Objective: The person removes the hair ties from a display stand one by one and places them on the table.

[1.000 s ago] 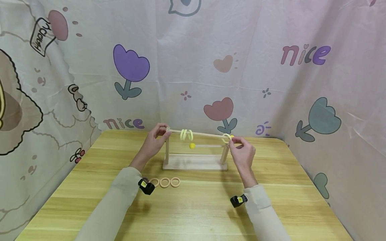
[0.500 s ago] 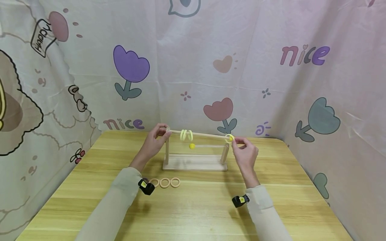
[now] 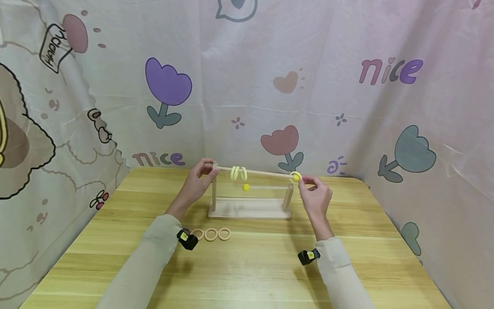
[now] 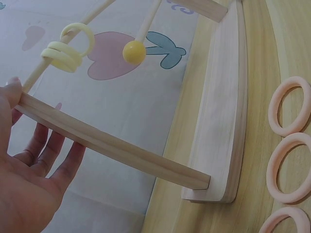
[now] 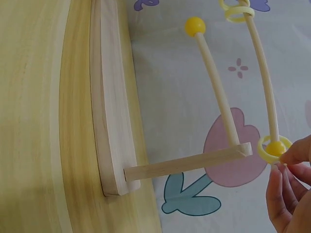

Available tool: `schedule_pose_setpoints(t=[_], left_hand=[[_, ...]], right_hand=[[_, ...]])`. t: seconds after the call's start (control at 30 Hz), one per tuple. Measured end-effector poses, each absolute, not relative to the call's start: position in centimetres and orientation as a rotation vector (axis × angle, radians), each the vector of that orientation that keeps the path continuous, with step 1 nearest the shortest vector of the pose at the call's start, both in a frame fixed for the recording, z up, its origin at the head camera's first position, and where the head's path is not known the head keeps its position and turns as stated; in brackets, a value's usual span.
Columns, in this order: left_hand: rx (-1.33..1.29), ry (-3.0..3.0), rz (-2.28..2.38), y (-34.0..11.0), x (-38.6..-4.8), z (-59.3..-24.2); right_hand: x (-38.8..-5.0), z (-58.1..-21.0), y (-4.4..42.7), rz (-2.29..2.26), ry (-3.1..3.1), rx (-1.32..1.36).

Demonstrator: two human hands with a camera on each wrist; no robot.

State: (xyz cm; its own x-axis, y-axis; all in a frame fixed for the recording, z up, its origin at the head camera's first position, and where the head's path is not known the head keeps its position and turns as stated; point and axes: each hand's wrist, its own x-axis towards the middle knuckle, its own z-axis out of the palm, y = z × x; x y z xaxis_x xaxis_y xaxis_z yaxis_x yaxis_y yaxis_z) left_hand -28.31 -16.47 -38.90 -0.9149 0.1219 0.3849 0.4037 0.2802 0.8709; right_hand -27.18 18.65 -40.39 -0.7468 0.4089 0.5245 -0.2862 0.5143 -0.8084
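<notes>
My left hand (image 3: 197,182) grips the top of the left post (image 4: 112,141) of a wooden stand (image 3: 250,209). From that post a long rod (image 5: 265,80) runs right, tipped with a yellow ball (image 5: 276,147). Several pale yellow rings (image 4: 62,59) hang on the rod near the left post. With thumb and fingertips, my right hand (image 3: 316,199) pinches another yellow ring (image 5: 263,152), which is around the ball at the rod's tip. A second rod (image 5: 216,87), fixed to the right post (image 5: 189,162), points left and ends in its own yellow ball (image 5: 195,26).
Peach rings (image 3: 224,234) lie in a row on the wooden table (image 3: 254,266), in front of the stand; the left wrist camera (image 3: 187,240) partly covers the row's left end. A printed cloth (image 3: 239,77) hangs behind and beside the table.
My right hand has moved a little to the right, drawing its ring along the rod to the ball at the tip. The left hand and the stand stay in place.
</notes>
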Motion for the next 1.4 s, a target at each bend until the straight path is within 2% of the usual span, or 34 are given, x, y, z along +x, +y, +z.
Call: schedule_pose_setpoints(t=[0.97, 1.4], left_hand=[[-0.476, -2.328, -1.666, -16.6, -28.3, -39.0], [-0.457, -2.338, -1.667, -16.5, -28.2, -39.0]], right_hand=[[-27.7, -41.1, 19.8, 1.285, -2.003, -0.144], [-26.8, -39.3, 20.8, 1.424, -1.893, -0.141]])
